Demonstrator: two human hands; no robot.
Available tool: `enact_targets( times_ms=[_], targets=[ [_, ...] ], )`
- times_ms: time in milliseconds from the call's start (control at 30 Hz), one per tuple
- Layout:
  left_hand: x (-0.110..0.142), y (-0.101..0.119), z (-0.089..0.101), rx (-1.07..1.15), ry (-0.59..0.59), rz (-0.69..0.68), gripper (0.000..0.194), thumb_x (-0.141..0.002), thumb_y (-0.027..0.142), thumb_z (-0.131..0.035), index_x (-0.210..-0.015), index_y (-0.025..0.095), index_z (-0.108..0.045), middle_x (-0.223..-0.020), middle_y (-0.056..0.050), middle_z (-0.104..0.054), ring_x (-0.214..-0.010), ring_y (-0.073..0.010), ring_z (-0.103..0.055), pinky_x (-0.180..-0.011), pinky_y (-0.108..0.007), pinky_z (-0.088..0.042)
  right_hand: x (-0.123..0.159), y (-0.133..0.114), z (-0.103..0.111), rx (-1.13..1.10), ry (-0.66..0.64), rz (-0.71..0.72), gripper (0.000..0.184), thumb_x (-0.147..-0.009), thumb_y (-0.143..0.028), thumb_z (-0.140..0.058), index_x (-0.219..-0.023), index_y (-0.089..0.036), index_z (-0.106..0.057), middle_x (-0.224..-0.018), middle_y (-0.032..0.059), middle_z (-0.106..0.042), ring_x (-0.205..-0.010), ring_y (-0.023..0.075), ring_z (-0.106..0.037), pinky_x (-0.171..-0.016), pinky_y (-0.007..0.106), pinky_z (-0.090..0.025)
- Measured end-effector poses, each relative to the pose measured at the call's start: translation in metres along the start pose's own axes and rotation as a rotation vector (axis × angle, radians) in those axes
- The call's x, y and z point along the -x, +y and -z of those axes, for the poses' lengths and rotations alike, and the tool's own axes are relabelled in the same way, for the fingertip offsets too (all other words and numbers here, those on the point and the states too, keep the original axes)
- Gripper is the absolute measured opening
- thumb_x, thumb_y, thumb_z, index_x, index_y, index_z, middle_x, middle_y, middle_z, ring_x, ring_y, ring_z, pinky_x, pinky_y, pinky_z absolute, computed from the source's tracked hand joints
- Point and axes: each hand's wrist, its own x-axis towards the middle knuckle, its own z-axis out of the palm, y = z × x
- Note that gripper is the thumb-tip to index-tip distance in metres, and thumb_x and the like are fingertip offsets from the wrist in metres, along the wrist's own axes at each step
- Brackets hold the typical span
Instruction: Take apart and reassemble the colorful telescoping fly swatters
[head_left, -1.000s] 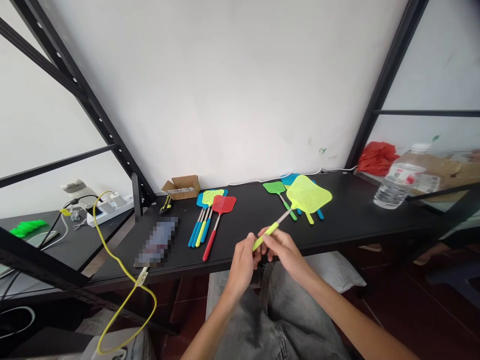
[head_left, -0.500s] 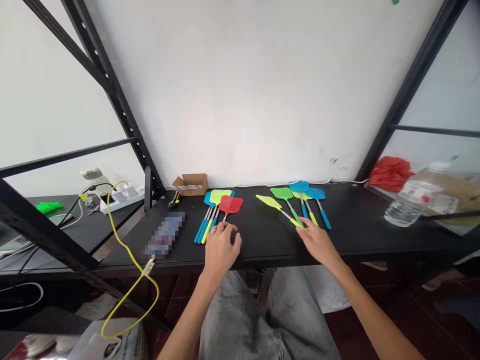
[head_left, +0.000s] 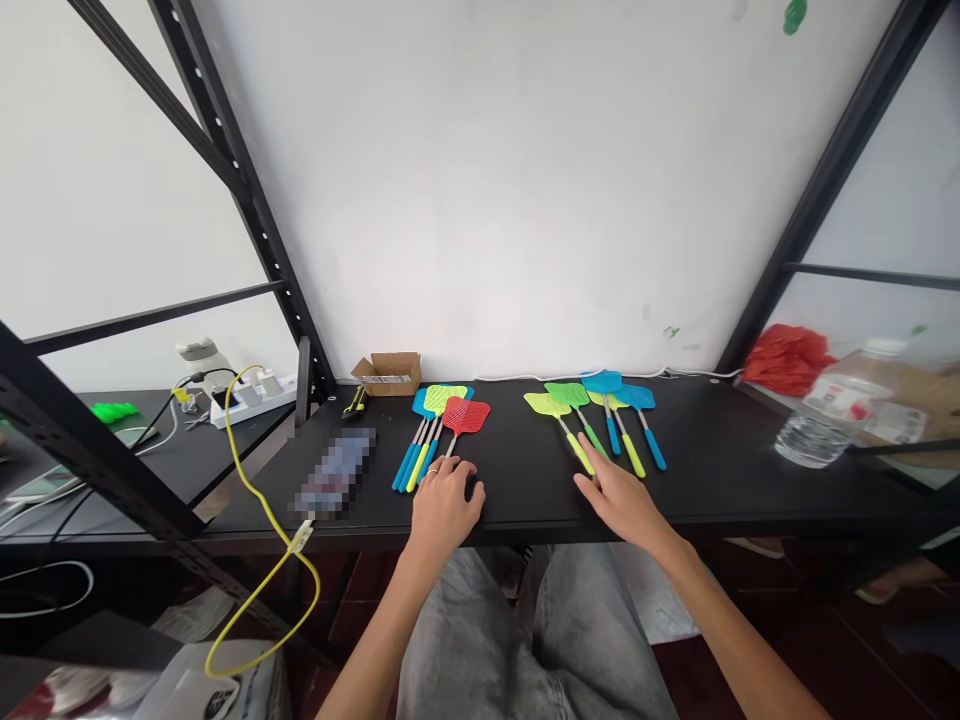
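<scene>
My left hand (head_left: 448, 503) is curled over the handle end of a red fly swatter (head_left: 466, 415); its handle is hidden beneath the hand. Close to its left lie several blue and yellow fly swatters, among them a yellow one (head_left: 446, 400) on top of the overlapping heads. My right hand (head_left: 619, 497) rests at the handle end of a yellow-green fly swatter (head_left: 547, 404) lying flat, its thumb and fingers apart. A green fly swatter (head_left: 568, 395), another yellow-green one (head_left: 634, 455) and two blue ones, including the rightmost (head_left: 637, 398), fan out beyond that hand.
On the black table (head_left: 517, 490) sit a small cardboard box (head_left: 390, 374), a yellow-black cutter (head_left: 354, 404) and a blurred-out phone-like object (head_left: 336, 470) with a yellow cable (head_left: 259, 500). A water bottle (head_left: 832, 410) and red bag (head_left: 787, 360) stand right, behind the black frame post.
The yellow-green swatter, tilted in my right hand before, now lies flat beside the green one. My right hand has shifted slightly left and its fingers have loosened. My left hand stays in place.
</scene>
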Motion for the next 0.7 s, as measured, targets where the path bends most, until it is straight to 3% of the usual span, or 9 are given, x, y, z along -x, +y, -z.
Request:
enact_targets(
  times_ms=[200,367,500,600,700],
  targets=[
    [-0.003,-0.005,0.009,0.018,-0.037,0.019,0.028,-0.087,0.01,-0.047,-0.101,0.02,-0.068,-0.119,-0.01,-0.062,-0.108,-0.0267,-0.059,-0.086,-0.036,-0.048,0.001,-0.002,-0.004,0.038,0.073,0.074,0.051,-0.095,-0.034,-0.042,-0.146,-0.031,-0.043,-0.142,0.0063,-0.053,-0.099,0.0253,-0.065,-0.072,0.036,-0.051],
    [-0.005,-0.008,0.012,0.041,-0.038,0.032,0.04,-0.079,-0.002,-0.042,-0.101,0.019,-0.068,-0.113,-0.01,-0.063,-0.093,-0.0227,-0.063,-0.077,-0.032,-0.047,0.002,-0.003,-0.005,-0.021,0.107,0.042,0.041,-0.094,-0.035,-0.046,-0.134,-0.033,-0.053,-0.131,0.0051,-0.059,-0.086,0.0227,-0.066,-0.062,0.034,-0.049],
    [-0.005,-0.003,0.012,0.152,0.014,0.032,0.041,-0.076,-0.001,-0.044,-0.102,0.021,-0.067,-0.109,-0.007,-0.065,-0.082,-0.0205,-0.062,-0.07,-0.03,-0.045,0.003,-0.009,-0.005,-0.087,0.205,0.038,0.034,-0.094,-0.039,-0.048,-0.123,-0.03,-0.061,-0.12,0.0066,-0.063,-0.082,0.0221,-0.064,-0.064,0.034,-0.049],
    [-0.001,0.013,0.018,0.314,0.056,-0.015,0.038,-0.078,0.004,-0.044,-0.104,0.022,-0.067,-0.116,-0.007,-0.064,-0.08,-0.018,-0.061,-0.07,-0.029,-0.046,0.004,-0.018,-0.004,-0.263,0.233,0.022,0.033,-0.093,-0.044,-0.051,-0.116,-0.026,-0.066,-0.11,0.0081,-0.067,-0.081,0.0223,-0.063,-0.067,0.035,-0.048],
    [0.005,0.036,0.027,0.5,0.045,-0.118,0.036,-0.083,0.008,-0.044,-0.107,0.024,-0.067,-0.126,-0.007,-0.06,-0.089,-0.018,-0.061,-0.078,-0.03,-0.048,0.006,-0.033,-0.005,-0.645,0.105,-0.072,0.04,-0.09,-0.051,-0.056,-0.115,-0.022,-0.068,-0.093,0.0079,-0.068,-0.07,0.0198,-0.059,-0.057,0.031,-0.044]
  ],
)
